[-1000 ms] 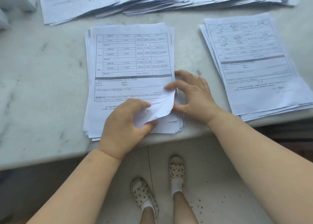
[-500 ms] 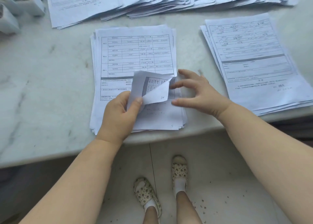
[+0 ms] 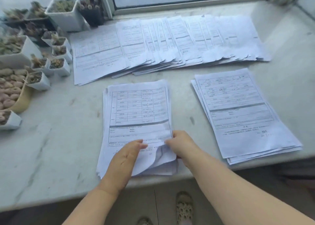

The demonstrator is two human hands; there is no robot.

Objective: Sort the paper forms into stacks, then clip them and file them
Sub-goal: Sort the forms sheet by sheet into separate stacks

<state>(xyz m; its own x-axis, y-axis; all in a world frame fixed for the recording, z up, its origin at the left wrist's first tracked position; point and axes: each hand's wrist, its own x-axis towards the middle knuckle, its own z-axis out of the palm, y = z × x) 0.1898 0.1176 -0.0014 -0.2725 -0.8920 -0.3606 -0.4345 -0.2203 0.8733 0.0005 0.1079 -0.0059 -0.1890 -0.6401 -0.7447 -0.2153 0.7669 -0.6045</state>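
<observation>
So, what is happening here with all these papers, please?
A person is sorting paper forms on a marble ledge by a window. Both hands work on the middle stack: the left hand rests on its lower part, and the right hand pinches the curled lower corner of the top sheets. Another stack lies to the right, and a fanned row of forms lies behind. No clip is visible.

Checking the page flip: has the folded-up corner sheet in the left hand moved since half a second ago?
Yes. The corner sheet has dropped back toward the middle stack.
</observation>
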